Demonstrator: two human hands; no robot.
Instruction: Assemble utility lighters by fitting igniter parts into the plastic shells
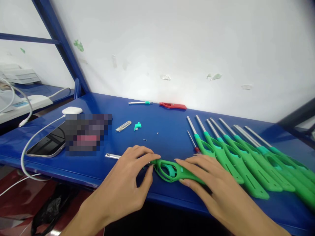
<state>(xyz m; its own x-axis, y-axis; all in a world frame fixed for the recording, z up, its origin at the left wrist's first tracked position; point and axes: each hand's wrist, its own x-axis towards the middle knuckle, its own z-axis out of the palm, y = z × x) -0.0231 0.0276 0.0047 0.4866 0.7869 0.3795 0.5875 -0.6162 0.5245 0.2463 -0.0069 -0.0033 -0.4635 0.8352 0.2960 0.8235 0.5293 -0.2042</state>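
Loop-fronted green plastic lighter body [184, 174]: near front edge of blue tabletop [172, 141]; front end pinched in left hand [131, 173], rear gripped in right hand [209, 177]. Possible losses: body slipping off the edge through loose grip; two tiny silver pins [145, 140] scattering if knocked.

Workshop, small, to judge by fittings. Blue bench [169, 123], back edge to a white wall [172, 39] bearing tape scraps [165, 77]; steel frame [52, 26] at its back left corner. Right end: green lighters [253, 164], alike, in a row; one screwdriver [196, 149] beside them. Mid-bench: loose screws [145, 140], small parts [123, 126]. Back edge: red lighter [172, 105], its tube drawn away.
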